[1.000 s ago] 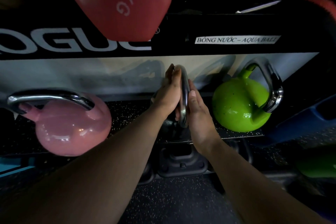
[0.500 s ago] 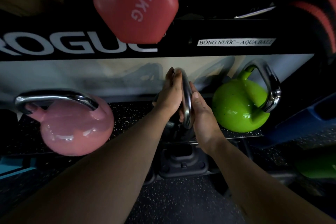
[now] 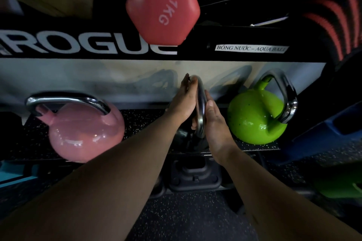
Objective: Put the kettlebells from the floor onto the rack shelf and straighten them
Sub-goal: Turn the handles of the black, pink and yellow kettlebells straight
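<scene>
A black kettlebell [image 3: 188,139] with a chrome handle stands on the speckled rack shelf [image 3: 143,121], in the middle. My left hand [image 3: 184,100] presses the left side of its handle and my right hand [image 3: 214,119] presses the right side, so both hold the handle edge-on between them. A pink kettlebell [image 3: 84,133] sits on the shelf to the left, its handle lying crosswise. A green kettlebell [image 3: 252,117] sits to the right, its handle turned toward the right. The black bell's body is mostly hidden by my hands.
A red 1 kg dumbbell [image 3: 162,6] juts out from the shelf above, over the black rack beam [image 3: 78,47]. A blue object [image 3: 323,133] leans at the right. Another green kettlebell [image 3: 340,184] lies low at the right. A black rack foot [image 3: 194,178] meets the speckled floor.
My view has shifted a little, so everything sits slightly further right in frame. Both hands stay on the black kettlebell's handle, which has hardly moved.
</scene>
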